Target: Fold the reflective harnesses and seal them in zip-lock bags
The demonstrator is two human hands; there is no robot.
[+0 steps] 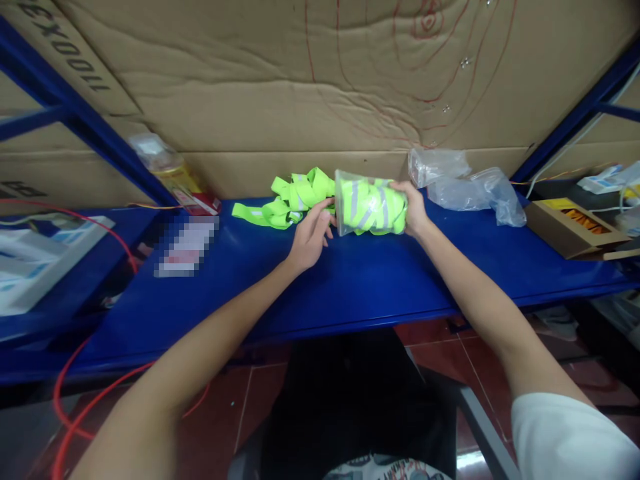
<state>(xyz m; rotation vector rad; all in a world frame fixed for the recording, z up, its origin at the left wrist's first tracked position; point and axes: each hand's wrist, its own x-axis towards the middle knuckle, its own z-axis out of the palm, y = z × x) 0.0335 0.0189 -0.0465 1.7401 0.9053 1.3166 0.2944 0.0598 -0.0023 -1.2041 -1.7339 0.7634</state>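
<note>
At the far left lies a white item (60,267) with pale blue patches, and a red cable (125,243) curves past it. Next, at the back of the blue shelf (260,287), is a bottle (175,175) with a yellowish body, a small red pack (205,203) at its base. Just in front of these lies a pale card (187,247), its print masked by pixels. Near the middle, against the cardboard (225,120), is a loose heap of bright green straps (303,192) with silvery stripes, one end trailing out to the left. The left hand (310,237) is before the heap's right end, its fingers parted and half curled beside the left edge of a clear bag (373,203); whether they touch the bag cannot be told. The bag, filled with coiled green and silver strap, lies crosswise between the two hands, above the middle of the shelf; whether its underside rests there cannot be told. The right hand (414,208) is closed around the bag's right end, gripping it from the side. Beyond that hand, at the back, are crumpled clear bags (465,183). Farther right a brown box (570,230) sits open on the shelf, with orange pieces (586,221) showing inside.
</note>
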